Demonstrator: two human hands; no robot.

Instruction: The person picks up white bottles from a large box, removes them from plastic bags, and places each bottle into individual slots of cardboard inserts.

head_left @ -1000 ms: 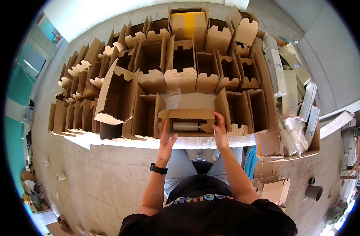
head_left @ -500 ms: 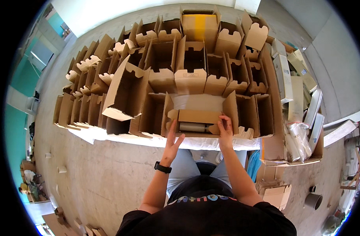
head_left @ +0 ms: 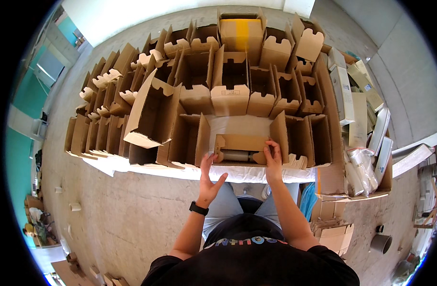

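In front of me at the table's near edge lies a long cardboard box (head_left: 242, 140), its lid raised at the far side. A grey cylinder (head_left: 236, 156) lies inside it, partly covered by the end flaps. My right hand (head_left: 273, 159) holds the box's right end, fingers bent over the small flap there. At the left end, beside the other small flap (head_left: 219, 155), is my left hand (head_left: 209, 178). Its fingers are spread, the thumb stands apart, and nothing is in it; the fingertips are slightly blurred near the box corner.
Rows of upright open cardboard boxes (head_left: 195, 100) crowd the table at the back and both sides. One open box (head_left: 151, 114) leans on top at left. A large carton (head_left: 334, 183) at right holds white boxes and plastic-wrapped pieces. White sheeting (head_left: 247, 174) covers the table.
The small flap at the box's left end stuck out before and is now folded inward. My left hand has shifted slightly left, its thumb wider apart. The right hand stays at its end.
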